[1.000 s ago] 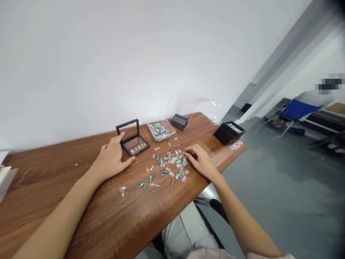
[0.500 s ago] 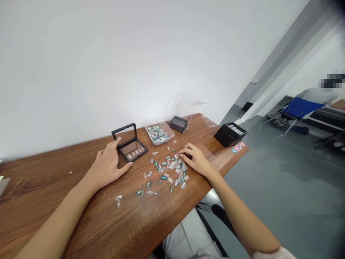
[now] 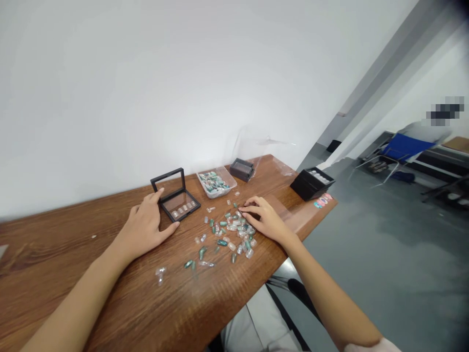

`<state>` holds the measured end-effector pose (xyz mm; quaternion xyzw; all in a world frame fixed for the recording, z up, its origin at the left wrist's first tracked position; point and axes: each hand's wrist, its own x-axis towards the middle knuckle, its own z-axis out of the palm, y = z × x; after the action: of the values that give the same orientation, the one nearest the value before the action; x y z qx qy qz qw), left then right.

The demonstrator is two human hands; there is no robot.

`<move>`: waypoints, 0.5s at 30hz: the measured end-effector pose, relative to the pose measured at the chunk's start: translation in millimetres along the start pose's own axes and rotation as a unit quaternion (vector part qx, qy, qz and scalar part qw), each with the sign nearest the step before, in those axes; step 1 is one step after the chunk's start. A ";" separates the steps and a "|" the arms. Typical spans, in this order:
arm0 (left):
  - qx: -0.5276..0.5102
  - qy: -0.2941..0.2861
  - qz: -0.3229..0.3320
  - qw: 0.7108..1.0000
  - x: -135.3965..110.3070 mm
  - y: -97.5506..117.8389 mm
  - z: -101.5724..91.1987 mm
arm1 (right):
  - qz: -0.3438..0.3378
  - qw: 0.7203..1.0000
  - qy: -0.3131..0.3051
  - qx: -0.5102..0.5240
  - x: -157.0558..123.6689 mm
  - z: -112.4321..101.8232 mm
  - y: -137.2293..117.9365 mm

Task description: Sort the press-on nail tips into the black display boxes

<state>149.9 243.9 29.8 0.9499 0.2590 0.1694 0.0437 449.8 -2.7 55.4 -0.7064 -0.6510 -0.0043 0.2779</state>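
Note:
My left hand lies flat on the wooden table, fingers spread, its fingertips against the left edge of an open black display case that holds a row of small pale pieces. My right hand rests open on the right side of a scatter of several small green and clear press-on nails, fingertips touching them. Neither hand holds anything that I can see.
A clear tray of more nails stands behind the scatter, with a shut black case and clear plastic bag beyond. A stack of black cases sits at the table's right corner. A person sits far right by a blue chair.
My right hand has slid a little left across the scattered nails. The left hand stays against the display case. The view has shifted slightly.

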 end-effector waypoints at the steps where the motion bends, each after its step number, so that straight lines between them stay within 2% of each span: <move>1: 0.000 0.000 0.001 1.000 -0.1 -0.1 0.2 | 0.002 1.000 0.000 0.002 0.3 -0.1 -0.2; 9: 0.000 0.004 0.005 1.000 0.2 0.9 -0.7 | 0.021 0.999 0.000 0.041 3.3 -3.4 0.8; 15: -0.015 0.017 0.010 1.000 0.3 2.0 -2.3 | 0.082 0.994 -0.004 0.071 25.3 -0.9 11.7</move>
<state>150.2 242.3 32.4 0.9488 0.2475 0.1895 0.0518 464.8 20.2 61.0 -0.7356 -0.5908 0.0681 0.3242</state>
